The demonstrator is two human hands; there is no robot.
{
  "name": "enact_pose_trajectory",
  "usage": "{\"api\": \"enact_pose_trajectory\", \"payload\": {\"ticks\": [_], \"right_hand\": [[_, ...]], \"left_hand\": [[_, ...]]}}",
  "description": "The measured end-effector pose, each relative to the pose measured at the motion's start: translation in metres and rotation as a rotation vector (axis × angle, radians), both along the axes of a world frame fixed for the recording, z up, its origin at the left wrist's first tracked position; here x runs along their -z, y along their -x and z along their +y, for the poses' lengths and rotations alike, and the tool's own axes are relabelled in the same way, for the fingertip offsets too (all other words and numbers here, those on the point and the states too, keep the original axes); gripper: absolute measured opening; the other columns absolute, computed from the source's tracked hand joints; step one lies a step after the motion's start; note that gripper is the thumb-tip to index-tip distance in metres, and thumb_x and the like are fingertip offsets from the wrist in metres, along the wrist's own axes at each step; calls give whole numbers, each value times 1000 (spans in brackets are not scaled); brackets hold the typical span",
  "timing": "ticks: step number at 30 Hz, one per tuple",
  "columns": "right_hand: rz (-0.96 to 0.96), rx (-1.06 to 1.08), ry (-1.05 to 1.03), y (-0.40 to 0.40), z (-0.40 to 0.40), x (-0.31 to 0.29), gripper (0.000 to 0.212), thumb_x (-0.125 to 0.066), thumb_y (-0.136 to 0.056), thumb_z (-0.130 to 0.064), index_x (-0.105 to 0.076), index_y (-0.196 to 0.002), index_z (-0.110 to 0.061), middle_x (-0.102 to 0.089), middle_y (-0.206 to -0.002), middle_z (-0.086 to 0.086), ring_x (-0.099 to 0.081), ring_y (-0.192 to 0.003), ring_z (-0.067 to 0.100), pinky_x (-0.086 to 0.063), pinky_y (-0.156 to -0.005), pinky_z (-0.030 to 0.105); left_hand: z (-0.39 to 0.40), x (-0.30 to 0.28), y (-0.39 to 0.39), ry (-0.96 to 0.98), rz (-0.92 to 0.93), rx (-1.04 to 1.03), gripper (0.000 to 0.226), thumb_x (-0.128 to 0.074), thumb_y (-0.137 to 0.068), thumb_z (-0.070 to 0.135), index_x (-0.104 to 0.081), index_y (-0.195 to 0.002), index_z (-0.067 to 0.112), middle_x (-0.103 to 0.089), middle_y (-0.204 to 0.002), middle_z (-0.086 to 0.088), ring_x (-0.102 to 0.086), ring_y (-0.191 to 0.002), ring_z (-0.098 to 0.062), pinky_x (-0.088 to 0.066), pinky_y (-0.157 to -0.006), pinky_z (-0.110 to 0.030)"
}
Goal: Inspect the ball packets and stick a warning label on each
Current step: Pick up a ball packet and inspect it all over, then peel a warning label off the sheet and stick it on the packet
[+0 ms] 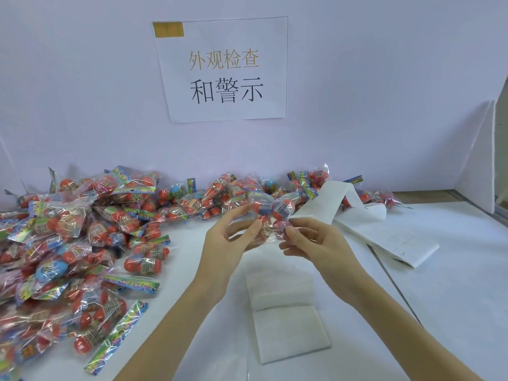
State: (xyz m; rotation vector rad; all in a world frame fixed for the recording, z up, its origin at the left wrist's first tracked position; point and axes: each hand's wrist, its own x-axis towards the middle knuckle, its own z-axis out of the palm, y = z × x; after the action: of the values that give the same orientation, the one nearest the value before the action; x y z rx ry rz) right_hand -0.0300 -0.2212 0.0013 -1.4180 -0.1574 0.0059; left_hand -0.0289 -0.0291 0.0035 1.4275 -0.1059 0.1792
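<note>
A clear ball packet (275,213) with red and blue balls is lifted above the white table, held between both hands. My left hand (228,237) pinches its left side with thumb and fingers. My right hand (310,240) grips its lower right edge. A large heap of similar ball packets (82,243) covers the table's left side and stretches along the back wall. A folded white label strip (286,312) lies flat just below my hands. I cannot tell whether the held packet carries a label.
A second long white paper strip (384,232) runs from the back wall toward the right. A paper sign (222,70) with printed characters hangs on the wall. A white partition (478,160) stands at the right edge.
</note>
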Motion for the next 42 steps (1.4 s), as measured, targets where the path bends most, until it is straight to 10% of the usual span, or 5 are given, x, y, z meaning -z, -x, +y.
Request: {"api": "enact_pose_trajectory", "payload": {"ticks": [6,12,22,30,42], "right_hand": [[-329,26,354,7,11,9,40,-86,-85,-14,-66,-118,-24,-65,-108,5,-70,-93,18,-59,-80,26],[-339,-26,327,4,9,0,21,-71,-98,-10,-71,-115,-21,-75,-99,-1,-75,-89,19,-62,-80,32],[-149,-514,1036,-1,-30,-3,52,-89,-75,-51,-58,-117,-47,-52,-138,-36,-42,-130,-18,-34,-109,15],[-306,-115,740,-11,-30,-1,8,-71,-98,-28,-76,-92,-26,-72,-88,-11,-62,-80,7,-48,-74,25],[-385,114,684,-10,-23,6,23,-69,-98,-18,-67,-115,-33,-71,-105,-7,-67,-102,12,-57,-83,32]], "left_hand": [[-13,2,6,-92,51,214,56,-73,-82,63,-64,-127,32,-74,-112,8,-70,-107,-12,-55,-88,-25],[-1,7,-7,109,125,31,18,-63,-102,9,-60,-120,8,-78,-102,-9,-74,-83,-20,-59,-79,-37],[10,18,-15,-267,22,-110,41,-62,-104,28,-49,-142,22,-75,-82,4,-68,-69,-13,-58,-83,-35],[19,15,-16,-521,-251,-146,41,-42,-107,0,-68,-101,31,-67,-108,5,-59,-95,-19,-54,-82,-42],[4,12,-6,-601,-139,11,3,-78,-93,25,-76,-95,24,-58,-114,-4,-57,-92,6,-46,-81,-9]]}}
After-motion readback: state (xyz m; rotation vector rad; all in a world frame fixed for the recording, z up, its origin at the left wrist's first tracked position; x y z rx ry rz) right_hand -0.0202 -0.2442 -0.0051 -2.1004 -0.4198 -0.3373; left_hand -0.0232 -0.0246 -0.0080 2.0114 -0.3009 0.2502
